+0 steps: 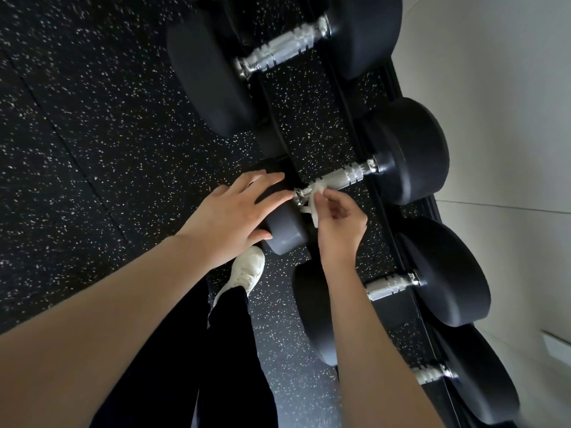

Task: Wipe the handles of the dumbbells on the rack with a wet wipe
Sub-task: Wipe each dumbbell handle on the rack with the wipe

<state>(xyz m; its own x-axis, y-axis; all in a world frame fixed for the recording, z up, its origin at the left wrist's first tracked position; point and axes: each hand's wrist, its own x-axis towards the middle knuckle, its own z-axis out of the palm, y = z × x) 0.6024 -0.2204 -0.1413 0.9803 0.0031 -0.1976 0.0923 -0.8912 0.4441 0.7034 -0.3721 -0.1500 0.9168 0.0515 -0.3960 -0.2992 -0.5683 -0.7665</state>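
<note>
Several black dumbbells with chrome handles lie across a black rack (383, 211) that runs from top to bottom right. My right hand (338, 220) pinches a crumpled white wet wipe (315, 200) against the near end of the middle dumbbell's handle (336, 180). My left hand (234, 211) rests with straight fingers on that dumbbell's near head (284, 230). A bigger dumbbell's handle (281, 47) shows above. Two more handles, one (391, 285) and another (432, 373), lie below, partly behind my right forearm.
Black rubber flooring with white speckles (92, 134) spreads to the left and under the rack. A pale wall (509, 118) stands behind the rack on the right. My leg in dark trousers and a white shoe (247, 270) are close to the rack's front.
</note>
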